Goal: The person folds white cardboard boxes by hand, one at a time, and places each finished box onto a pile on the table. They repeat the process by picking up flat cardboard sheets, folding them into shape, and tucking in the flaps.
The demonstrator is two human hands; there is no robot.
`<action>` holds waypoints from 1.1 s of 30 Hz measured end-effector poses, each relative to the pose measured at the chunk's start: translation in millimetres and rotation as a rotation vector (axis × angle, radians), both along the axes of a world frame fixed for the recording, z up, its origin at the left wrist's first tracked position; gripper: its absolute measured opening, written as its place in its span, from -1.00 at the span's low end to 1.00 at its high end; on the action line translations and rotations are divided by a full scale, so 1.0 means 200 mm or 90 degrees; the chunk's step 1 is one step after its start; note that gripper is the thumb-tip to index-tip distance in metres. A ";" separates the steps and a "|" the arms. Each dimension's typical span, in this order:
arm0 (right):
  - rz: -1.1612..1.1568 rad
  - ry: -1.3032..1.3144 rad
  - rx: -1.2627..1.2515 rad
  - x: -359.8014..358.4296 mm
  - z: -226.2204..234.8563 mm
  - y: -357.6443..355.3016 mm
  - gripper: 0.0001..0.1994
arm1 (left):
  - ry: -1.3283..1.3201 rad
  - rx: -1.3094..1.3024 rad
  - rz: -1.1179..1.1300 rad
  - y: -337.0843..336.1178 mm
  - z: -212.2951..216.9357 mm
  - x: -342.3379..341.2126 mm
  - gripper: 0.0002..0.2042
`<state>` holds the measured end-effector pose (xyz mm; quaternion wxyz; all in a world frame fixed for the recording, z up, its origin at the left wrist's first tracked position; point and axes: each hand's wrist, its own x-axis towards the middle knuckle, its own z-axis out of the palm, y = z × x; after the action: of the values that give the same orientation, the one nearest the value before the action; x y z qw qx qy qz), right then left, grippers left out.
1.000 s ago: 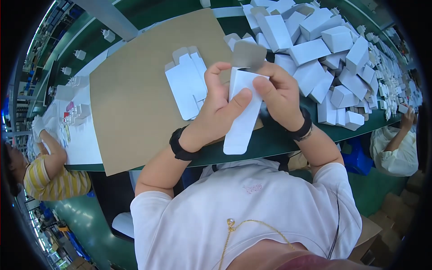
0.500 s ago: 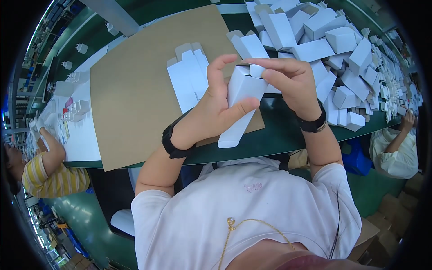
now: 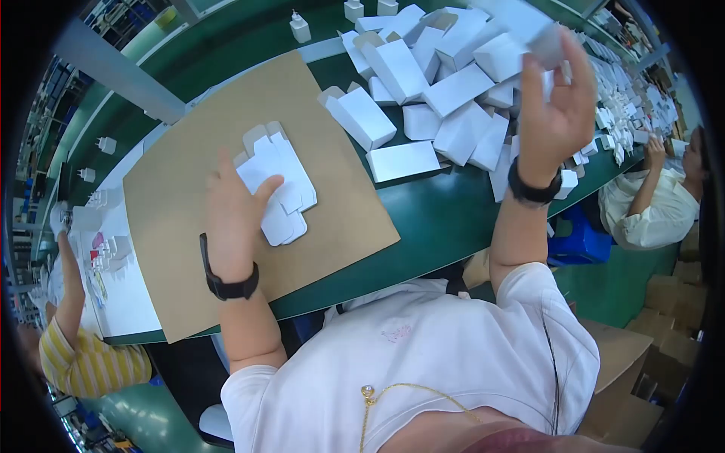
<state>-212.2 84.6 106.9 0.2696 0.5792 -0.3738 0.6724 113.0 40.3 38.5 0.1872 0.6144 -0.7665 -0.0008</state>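
My left hand (image 3: 234, 215) is over the brown cardboard sheet (image 3: 189, 279), fingers spread and slightly blurred, holding nothing. Its thumb reaches over the edge of flat, unfolded white cartons (image 3: 283, 177), which lie stacked on the sheet. My right hand (image 3: 557, 113) is raised over the heap of folded white boxes (image 3: 457, 90) at the far right. Its fingers and thumb are apart. A motion-blurred white box (image 3: 517, 19) is just beyond the fingertips; whether they still touch it is unclear.
A green table (image 3: 445, 215) lies under everything. Small white adapters (image 3: 619, 136) are heaped farther right. A co-worker in yellow stripes (image 3: 91, 355) sits left; another in a pale shirt (image 3: 642, 200) sits right by a blue stool (image 3: 578, 238). A grey post (image 3: 117, 72) rises far left.
The white box between both hands has gone with my right hand up and right to the heap. My left hand has let go and moved left to the flat cartons. The view has shifted.
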 end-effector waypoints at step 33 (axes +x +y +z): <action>0.572 -0.167 0.736 0.43 -0.31 0.02 -0.80 | 0.495 -0.047 -0.391 0.14 -0.05 -0.30 -0.53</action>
<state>-126.7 89.0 45.1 -0.4261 0.6407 -0.4245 0.4773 53.3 69.1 29.5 0.4723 0.3076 -0.7848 -0.2576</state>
